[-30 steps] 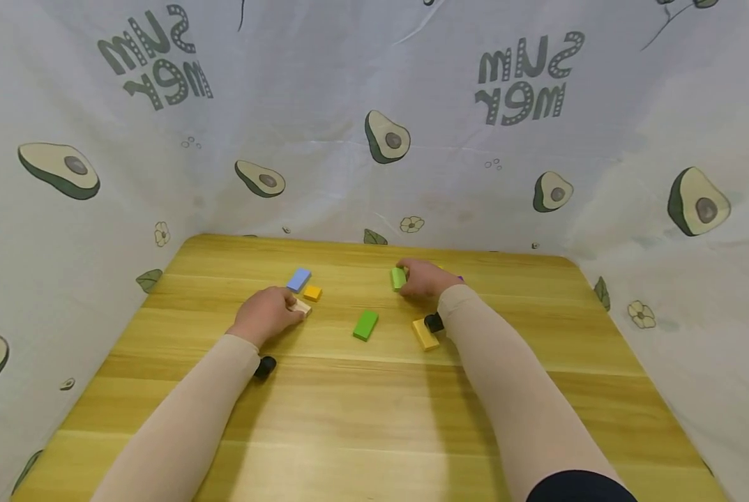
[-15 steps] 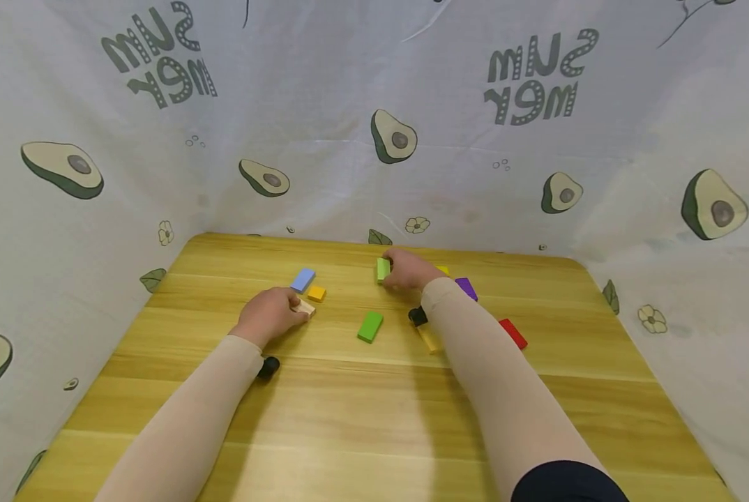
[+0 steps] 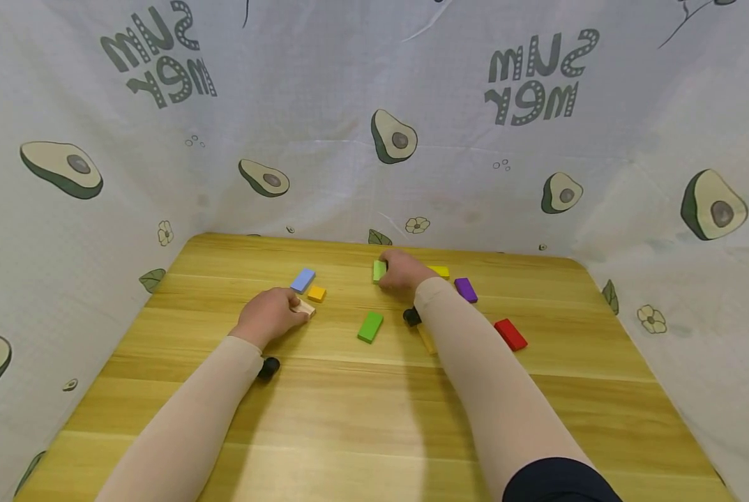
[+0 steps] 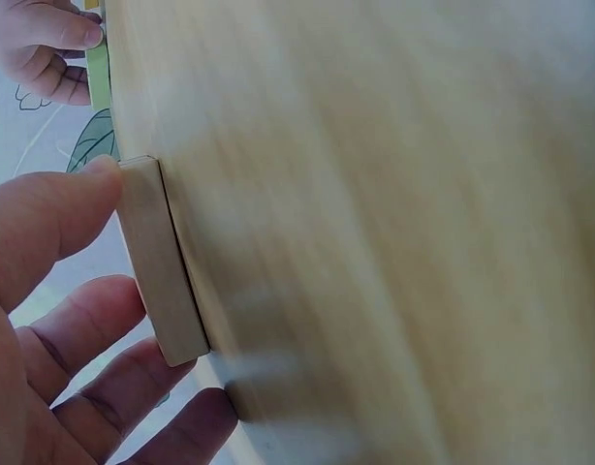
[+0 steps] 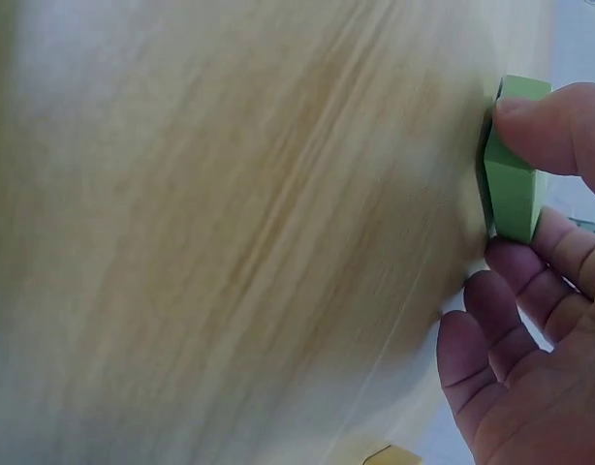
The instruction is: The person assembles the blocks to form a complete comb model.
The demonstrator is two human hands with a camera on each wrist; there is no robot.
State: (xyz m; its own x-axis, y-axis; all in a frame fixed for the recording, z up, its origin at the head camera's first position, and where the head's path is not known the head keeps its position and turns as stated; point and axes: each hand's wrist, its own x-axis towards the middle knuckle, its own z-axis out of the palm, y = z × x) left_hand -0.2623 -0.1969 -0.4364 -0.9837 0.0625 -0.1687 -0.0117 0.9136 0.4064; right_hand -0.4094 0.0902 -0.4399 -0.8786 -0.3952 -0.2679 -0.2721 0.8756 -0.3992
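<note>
My left hand grips a plain wooden block by its ends, thumb on one and fingers at the other. The block lies on or just over the tabletop; in the head view only its edge shows past the fingers. Farther back, my right hand pinches a light green block between thumb and fingers, low over the table near its far edge. Beyond the left hand are a blue block and a small orange block. A darker green block lies between the two hands.
Around the right arm lie a yellow block, a purple block and a red block. The right wrist partly covers a tan-yellow block. An avocado-print cloth hangs behind the wooden table.
My right hand has carried the light green block left and slightly away. Its arm now uncovers the purple, yellow and red blocks. The left hand keeps its place on the wooden block.
</note>
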